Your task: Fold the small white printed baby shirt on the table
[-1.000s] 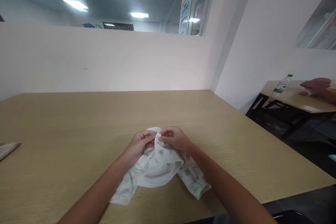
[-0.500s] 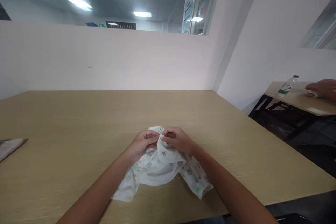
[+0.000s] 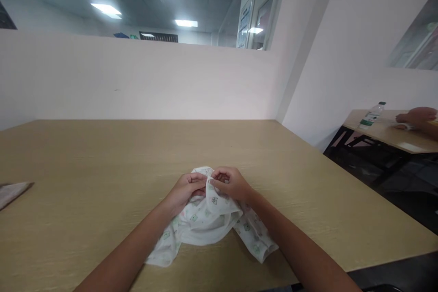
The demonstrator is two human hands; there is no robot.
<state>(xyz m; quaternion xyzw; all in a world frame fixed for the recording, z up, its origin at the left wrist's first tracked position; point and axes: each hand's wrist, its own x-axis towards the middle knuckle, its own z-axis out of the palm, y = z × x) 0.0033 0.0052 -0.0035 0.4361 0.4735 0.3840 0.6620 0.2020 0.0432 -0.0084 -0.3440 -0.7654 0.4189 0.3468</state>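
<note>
Barely anything has shifted since the earlier frames: your left hand (image 3: 186, 190) and right hand (image 3: 230, 183) remain closed in a fingertip grip on the upper edge of the small white cotton garment with green printed squares (image 3: 208, 219), knuckles almost touching. By my judgement you are early on, since it lies bunched and unfolded on the pale wood-grain tabletop (image 3: 102, 159) near its front edge. Beyond, a white partition wall (image 3: 137, 77), and right, another person's hand (image 3: 415, 116) near a clear plastic bottle (image 3: 371, 116).
</note>
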